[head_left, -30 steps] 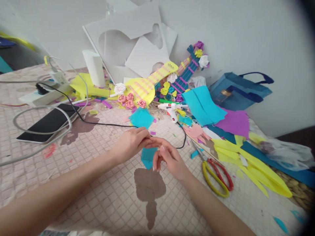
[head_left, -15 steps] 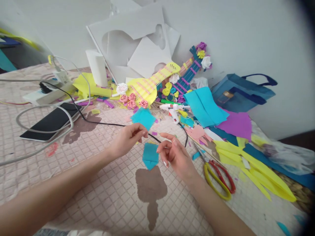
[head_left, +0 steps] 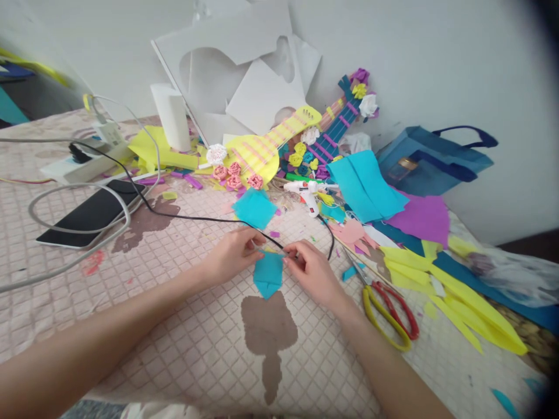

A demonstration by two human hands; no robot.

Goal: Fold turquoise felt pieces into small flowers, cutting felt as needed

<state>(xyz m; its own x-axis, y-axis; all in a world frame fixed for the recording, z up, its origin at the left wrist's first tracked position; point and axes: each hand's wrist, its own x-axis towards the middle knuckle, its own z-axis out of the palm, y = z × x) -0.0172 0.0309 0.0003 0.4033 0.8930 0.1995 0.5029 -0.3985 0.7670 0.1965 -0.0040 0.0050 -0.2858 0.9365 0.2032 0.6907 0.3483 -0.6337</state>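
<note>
A small teal felt piece lies on the pink checked cover, folded to a point at its lower end. My left hand pinches its upper left corner with fingertips together. My right hand pinches its upper right edge. A second teal square lies just beyond the hands. A black cable runs across the cover behind my fingers.
Yellow and red scissors lie right of my right hand. A white glue gun, paper guitars with paper flowers, teal, purple and yellow sheets, and a blue bag crowd the back. A phone and power strip sit left.
My hands were apart above the teal piece half a second ago. Both have come down and closed their fingertips on its top edge.
</note>
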